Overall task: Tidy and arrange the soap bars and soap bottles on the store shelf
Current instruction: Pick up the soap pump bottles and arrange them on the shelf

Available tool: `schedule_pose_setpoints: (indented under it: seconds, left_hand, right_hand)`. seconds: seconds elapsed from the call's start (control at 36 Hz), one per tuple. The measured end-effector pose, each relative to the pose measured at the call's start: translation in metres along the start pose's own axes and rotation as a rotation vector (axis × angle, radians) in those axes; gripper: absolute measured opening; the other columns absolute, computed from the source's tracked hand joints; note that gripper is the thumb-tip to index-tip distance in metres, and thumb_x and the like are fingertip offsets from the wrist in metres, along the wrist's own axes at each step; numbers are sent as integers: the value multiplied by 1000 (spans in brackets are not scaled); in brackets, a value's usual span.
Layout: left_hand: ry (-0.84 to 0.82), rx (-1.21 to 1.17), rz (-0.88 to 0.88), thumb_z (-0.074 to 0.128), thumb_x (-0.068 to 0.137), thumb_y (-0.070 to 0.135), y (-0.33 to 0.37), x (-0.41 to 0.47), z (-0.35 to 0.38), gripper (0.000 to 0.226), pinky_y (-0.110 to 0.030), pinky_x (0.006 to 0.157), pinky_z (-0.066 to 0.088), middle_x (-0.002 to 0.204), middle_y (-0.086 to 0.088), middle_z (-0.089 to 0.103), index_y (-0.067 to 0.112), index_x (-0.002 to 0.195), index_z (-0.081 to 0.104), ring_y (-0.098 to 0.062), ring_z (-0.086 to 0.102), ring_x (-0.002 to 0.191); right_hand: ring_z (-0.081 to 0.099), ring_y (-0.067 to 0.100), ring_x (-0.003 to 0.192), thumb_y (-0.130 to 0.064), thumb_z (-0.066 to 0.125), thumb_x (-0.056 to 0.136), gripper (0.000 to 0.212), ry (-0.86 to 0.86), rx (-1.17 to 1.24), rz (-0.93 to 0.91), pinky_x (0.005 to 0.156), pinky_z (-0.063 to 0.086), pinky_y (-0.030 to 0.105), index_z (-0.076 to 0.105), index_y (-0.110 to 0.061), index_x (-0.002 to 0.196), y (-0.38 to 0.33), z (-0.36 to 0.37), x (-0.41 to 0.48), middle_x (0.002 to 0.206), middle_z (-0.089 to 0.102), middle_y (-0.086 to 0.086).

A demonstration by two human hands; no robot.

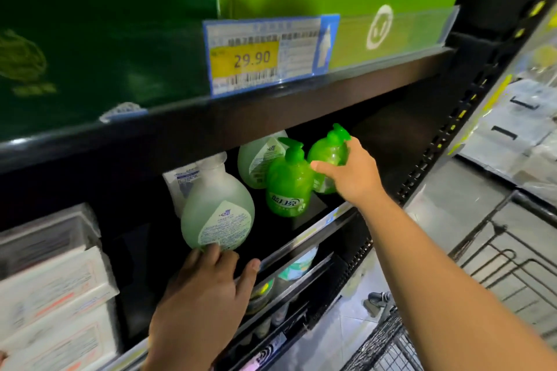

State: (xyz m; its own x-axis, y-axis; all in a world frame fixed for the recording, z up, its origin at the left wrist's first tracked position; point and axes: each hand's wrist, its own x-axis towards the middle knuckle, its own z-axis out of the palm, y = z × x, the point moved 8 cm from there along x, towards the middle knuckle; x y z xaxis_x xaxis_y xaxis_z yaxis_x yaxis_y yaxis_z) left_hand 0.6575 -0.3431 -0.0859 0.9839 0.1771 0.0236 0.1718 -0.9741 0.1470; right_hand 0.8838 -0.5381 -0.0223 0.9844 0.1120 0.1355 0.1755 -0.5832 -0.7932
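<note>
Right hand [352,173]: curled round a bright green plastic pump bottle [327,153], thumb across its front; bottle tilted, at the right end of the black middle shelf [316,221].
Left hand [208,283]: fingers fairly straight and spread, fingertips [212,250] touched the base of a pale frosted round bottle [217,208]; no grip on it.
Second green pump bottle [289,182]: stood upright just left of the held one.
Another frosted bottle [256,159]: stood further back.
White boxes [54,280]: stacked at the shelf's left.
Price tag [265,54]: read 29.90, on the shelf edge above.
</note>
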Motion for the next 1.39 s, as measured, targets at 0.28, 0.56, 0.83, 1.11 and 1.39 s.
schedule_pose_setpoints:
  seconds: [0.28,0.56,0.83,1.11,1.39]
  left_hand:
    - [77,-364,10,14,85,73,-1,-14,-17,75,-35,98,44,114,7,63,27,118,63,-18,52,114]
    - [86,-954,316,61,80,50,12,-79,-71,44,-9,97,38,129,30,47,52,124,57,6,50,118]
    - [-172,-1331,82,90,64,5,-6,-144,-68,74,-18,79,53,112,11,71,32,123,54,-3,69,98]
    - [-114,-1789,-261,83,60,36,-62,-154,-68,58,-39,64,56,94,-10,73,18,112,62,-27,71,80]
    - [-332,-1620,-222,79,72,61,-50,-167,-68,62,-33,80,55,106,1,75,19,116,65,-13,71,94]
  right_hand:
    - [61,16,113,-57,83,59,82,237,115,-91,101,50,44,51,-41,133,-25,-62,-101,123,63,-3]
    - [71,19,95,-38,89,69,51,65,424,43,75,60,30,63,-22,110,-64,-47,-231,105,72,7]
    - [73,22,86,-46,86,66,38,-291,570,241,69,56,35,73,-24,94,-110,24,-307,95,75,8]
    - [66,19,85,-16,79,69,51,-556,620,218,69,52,27,70,-23,119,-128,37,-328,105,74,7]
    - [73,37,88,-37,90,67,54,-387,684,358,82,58,55,67,-13,109,-122,48,-333,101,74,19]
